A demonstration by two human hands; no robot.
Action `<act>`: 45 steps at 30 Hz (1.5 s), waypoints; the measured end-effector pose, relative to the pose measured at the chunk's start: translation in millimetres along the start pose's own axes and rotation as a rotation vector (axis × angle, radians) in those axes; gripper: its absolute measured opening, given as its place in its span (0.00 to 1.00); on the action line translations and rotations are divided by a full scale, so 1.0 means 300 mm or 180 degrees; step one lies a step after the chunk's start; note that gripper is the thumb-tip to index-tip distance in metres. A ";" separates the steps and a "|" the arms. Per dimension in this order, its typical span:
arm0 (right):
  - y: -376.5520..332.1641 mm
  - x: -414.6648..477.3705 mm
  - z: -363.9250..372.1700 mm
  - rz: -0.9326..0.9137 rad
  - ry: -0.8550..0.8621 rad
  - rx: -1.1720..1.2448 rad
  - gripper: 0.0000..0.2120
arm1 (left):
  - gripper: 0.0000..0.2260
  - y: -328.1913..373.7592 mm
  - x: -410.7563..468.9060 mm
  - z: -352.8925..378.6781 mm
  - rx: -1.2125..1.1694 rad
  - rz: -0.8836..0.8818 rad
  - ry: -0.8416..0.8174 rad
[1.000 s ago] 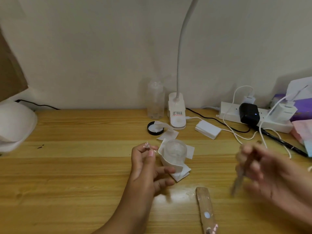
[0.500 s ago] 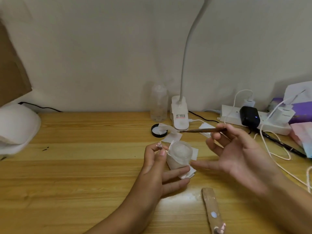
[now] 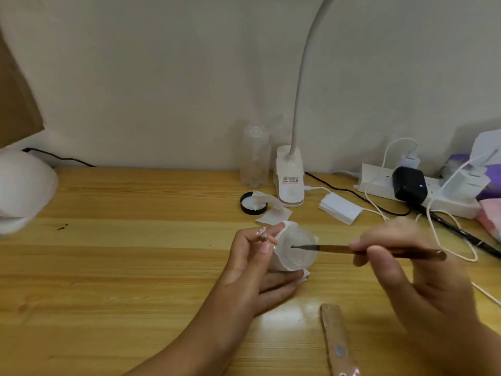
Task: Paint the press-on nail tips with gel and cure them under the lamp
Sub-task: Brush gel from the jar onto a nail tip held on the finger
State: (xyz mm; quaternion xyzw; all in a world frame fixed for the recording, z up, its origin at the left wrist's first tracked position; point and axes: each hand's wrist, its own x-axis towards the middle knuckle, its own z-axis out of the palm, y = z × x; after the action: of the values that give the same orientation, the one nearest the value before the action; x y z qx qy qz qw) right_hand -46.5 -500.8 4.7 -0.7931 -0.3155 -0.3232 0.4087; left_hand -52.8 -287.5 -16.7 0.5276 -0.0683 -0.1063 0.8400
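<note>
My left hand (image 3: 252,270) pinches a small clear nail tip (image 3: 262,234) between thumb and forefinger, while its lower fingers rest against a clear gel jar (image 3: 298,251) wrapped in white tissue and tilted on the wooden table (image 3: 130,267). My right hand (image 3: 401,264) grips a thin brown brush (image 3: 360,250) held level, with its dark bristle tip inside the jar's mouth. The white curing lamp (image 3: 24,191) sits at the far left edge of the table.
A wooden stick (image 3: 336,340) with dabs of gel lies at the front. Behind are a black jar lid (image 3: 253,203), a clear bottle (image 3: 254,158), a clip desk lamp (image 3: 290,177), a white pad stack (image 3: 340,210), a power strip (image 3: 423,191) with cables, and a black pen (image 3: 466,234).
My right hand has swung the brush from the right side in toward the jar, and the tip now sits in its mouth. My left hand kept the nail tip and steadied the jar.
</note>
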 end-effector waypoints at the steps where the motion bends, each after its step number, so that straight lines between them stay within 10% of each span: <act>1: 0.000 -0.001 0.005 -0.0052 -0.0072 -0.0120 0.09 | 0.06 0.000 0.000 0.002 0.0021 0.0023 -0.0008; 28: 0.022 0.022 -0.019 0.0760 0.0500 0.1067 0.09 | 0.09 0.041 0.017 -0.013 -0.0442 -0.0688 0.0069; 35: 0.045 0.090 -0.102 0.1780 0.0970 0.2284 0.16 | 0.02 0.029 -0.027 0.006 0.0534 0.0190 0.0900; 45: 0.053 -0.094 -0.091 0.2626 0.0971 0.2825 0.03 | 0.03 0.010 -0.048 0.034 0.1410 0.0054 -0.0095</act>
State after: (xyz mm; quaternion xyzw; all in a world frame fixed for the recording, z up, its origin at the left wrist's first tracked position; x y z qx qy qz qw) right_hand -58.1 -538.1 -11.6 -0.5491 -0.0255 -0.0865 0.8309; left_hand -68.7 -291.5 -9.7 0.6971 -0.1068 -0.0894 0.7033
